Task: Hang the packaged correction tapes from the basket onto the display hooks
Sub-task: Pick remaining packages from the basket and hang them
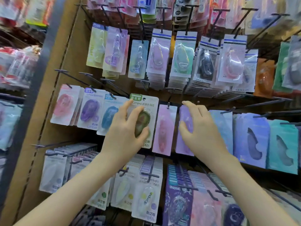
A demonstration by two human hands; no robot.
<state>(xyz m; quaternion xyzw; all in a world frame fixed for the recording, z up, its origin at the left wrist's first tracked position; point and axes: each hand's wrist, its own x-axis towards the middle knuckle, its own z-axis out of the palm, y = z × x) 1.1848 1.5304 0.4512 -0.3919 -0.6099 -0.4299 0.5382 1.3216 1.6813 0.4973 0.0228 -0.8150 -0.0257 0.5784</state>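
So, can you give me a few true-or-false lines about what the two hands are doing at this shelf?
1. The left hand grips a green pack of correction tape. True.
2. The right hand holds a pack too. False: its fingers are spread and hold nothing, in front of a purple pack.
3. A pink pack hangs between the green pack and the purple pack. True.
4. The pack just left of the green one is orange. False: it is a blue pack.

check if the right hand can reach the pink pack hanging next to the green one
Probably yes. The right hand is open in front of the purple pack, and the pink pack hangs just beside it with nothing between. The left hand grips the green pack on the far side.
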